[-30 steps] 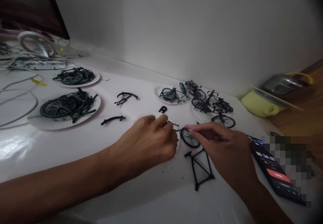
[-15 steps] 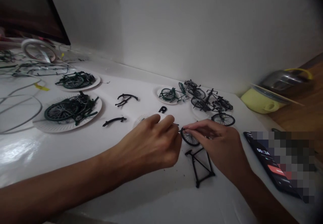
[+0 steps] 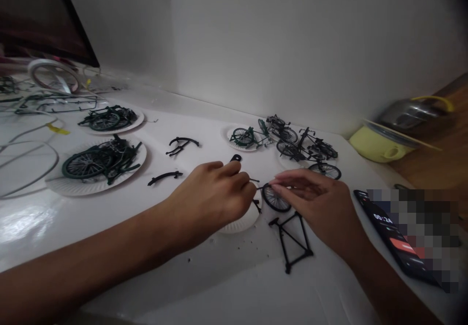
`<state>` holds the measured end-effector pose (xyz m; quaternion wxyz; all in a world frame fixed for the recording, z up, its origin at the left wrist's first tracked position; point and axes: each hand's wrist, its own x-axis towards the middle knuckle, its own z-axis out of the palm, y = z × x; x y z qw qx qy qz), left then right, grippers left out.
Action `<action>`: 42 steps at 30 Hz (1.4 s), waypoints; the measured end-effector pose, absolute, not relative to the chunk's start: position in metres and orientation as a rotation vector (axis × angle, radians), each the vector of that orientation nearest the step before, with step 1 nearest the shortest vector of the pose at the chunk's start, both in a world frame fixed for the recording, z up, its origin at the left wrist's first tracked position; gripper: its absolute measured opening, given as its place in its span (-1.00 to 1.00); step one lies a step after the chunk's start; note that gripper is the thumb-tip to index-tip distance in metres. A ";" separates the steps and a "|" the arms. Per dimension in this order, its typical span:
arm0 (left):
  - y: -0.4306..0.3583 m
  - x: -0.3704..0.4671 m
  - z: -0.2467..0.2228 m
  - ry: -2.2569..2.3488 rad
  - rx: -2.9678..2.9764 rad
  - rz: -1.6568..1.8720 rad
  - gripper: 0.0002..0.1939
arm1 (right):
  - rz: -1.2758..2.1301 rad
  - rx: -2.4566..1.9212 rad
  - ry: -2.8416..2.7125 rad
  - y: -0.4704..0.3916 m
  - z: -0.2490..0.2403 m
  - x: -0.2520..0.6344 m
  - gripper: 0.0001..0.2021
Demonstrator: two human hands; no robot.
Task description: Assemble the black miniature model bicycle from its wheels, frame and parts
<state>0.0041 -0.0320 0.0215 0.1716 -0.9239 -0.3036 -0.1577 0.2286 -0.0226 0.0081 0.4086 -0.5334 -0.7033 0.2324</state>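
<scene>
My left hand (image 3: 219,193) is curled closed above a white paper plate (image 3: 239,225); its fingertips are turned away, so what they hold is hidden. Thumb and forefinger of my right hand (image 3: 316,200) are pinched together, overlapping the upper rim of a small black spoked wheel (image 3: 275,200). Whether they grip the wheel or some tiny part cannot be made out. Below the wheel lies a black miniature bicycle frame (image 3: 292,241). Dark pieces show at the plate's right edge, and a small black part (image 3: 236,157) lies just behind my left hand.
Curved black fender pieces (image 3: 183,143) (image 3: 164,176) lie to the left. Plates with green bicycle parts (image 3: 97,161) (image 3: 109,117) stand beyond. Assembled miniature bicycles (image 3: 303,147) are at the back right. A phone (image 3: 395,237), yellow pot (image 3: 380,144), monitor (image 3: 47,17) and cables (image 3: 54,142) surround them.
My left hand has shifted slightly left, uncovering more of the plate and its dark pieces. My right hand has moved a little right; its fingers are still pinched. The wheel looks unmoved.
</scene>
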 end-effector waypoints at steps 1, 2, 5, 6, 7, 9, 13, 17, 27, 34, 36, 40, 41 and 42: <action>-0.031 0.004 0.021 -0.882 -2.628 -0.442 -0.85 | 0.573 -1.359 -1.768 -0.022 0.007 0.229 -0.88; -0.030 0.003 0.020 -0.896 -2.631 -0.443 -0.85 | 0.567 -1.373 -1.761 -0.020 0.006 0.230 -0.88; -0.027 0.002 0.018 -0.929 -2.638 -0.454 -0.84 | 0.587 -1.384 -1.740 -0.016 0.001 0.234 -0.85; -0.026 0.001 0.017 -0.940 -2.644 -0.457 -0.83 | 0.600 -1.380 -1.736 -0.014 0.000 0.235 -0.85; -0.025 0.001 0.016 -0.954 -2.651 -0.455 -0.83 | 0.611 -1.374 -1.732 -0.013 -0.002 0.237 -0.85; -0.024 0.000 0.016 -0.981 -2.669 -0.445 -0.83 | 0.631 -1.369 -1.724 -0.012 -0.003 0.238 -0.85; -0.025 -0.001 0.014 -1.004 -2.695 -0.436 -0.84 | 0.681 -1.372 -1.695 -0.012 -0.002 0.236 -0.84; -0.026 0.001 0.013 -1.006 -2.727 -0.407 -0.85 | 0.678 -1.358 -1.684 -0.012 -0.003 0.234 -0.84; -0.026 0.002 0.010 -1.013 -2.742 -0.397 -0.84 | 0.388 -1.410 -1.872 0.005 -0.015 0.244 -0.91; -0.026 0.002 0.012 -1.015 -2.744 -0.392 -0.84 | 0.200 -1.375 -2.174 0.026 -0.018 0.241 -0.93; -0.025 0.003 0.012 -1.027 -2.743 -0.381 -0.84 | 0.143 -1.343 -2.270 0.032 -0.019 0.240 -0.91; -0.022 0.001 0.011 -1.051 -2.730 -0.372 -0.85 | 0.031 -1.339 -2.337 0.038 -0.022 0.242 -0.88; -0.022 0.000 0.011 -1.054 -2.727 -0.380 -0.85 | 0.012 -1.343 -2.336 0.039 -0.023 0.244 -0.88; -0.021 0.000 0.011 -1.057 -2.724 -0.389 -0.85 | -0.002 -1.349 -2.329 0.039 -0.023 0.245 -0.88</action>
